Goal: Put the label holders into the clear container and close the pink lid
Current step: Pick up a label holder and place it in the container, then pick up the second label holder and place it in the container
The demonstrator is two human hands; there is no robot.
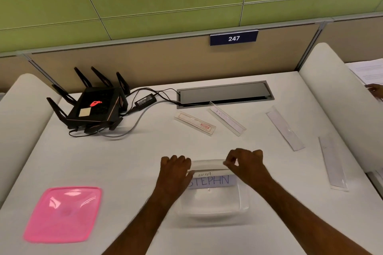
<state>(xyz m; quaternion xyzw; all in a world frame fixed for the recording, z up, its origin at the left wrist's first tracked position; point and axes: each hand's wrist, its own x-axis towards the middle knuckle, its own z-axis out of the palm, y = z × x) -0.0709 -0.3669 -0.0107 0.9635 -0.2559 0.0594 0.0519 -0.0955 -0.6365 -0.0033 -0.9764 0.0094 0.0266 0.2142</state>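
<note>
The clear container (213, 211) stands open on the white table near its front edge. Over its far rim, my left hand (175, 168) and my right hand (245, 163) each pinch one end of a clear label holder (208, 164). A holder with a paper reading "STEPHN" (211, 182) lies inside the container, just below the held one. The pink lid (63, 214) lies flat to the container's left. Several more clear label holders lie on the table: one with a red sticker (194, 123), one beside it (227, 118), and two at the right (285, 128) (332, 162).
A black router (91, 105) with antennas, its power brick (145, 100) and cables sit at the back left. A grey cable hatch (224, 94) is set into the table at the back. White padded dividers flank the desk. Another person's hand (375, 90) shows at the far right.
</note>
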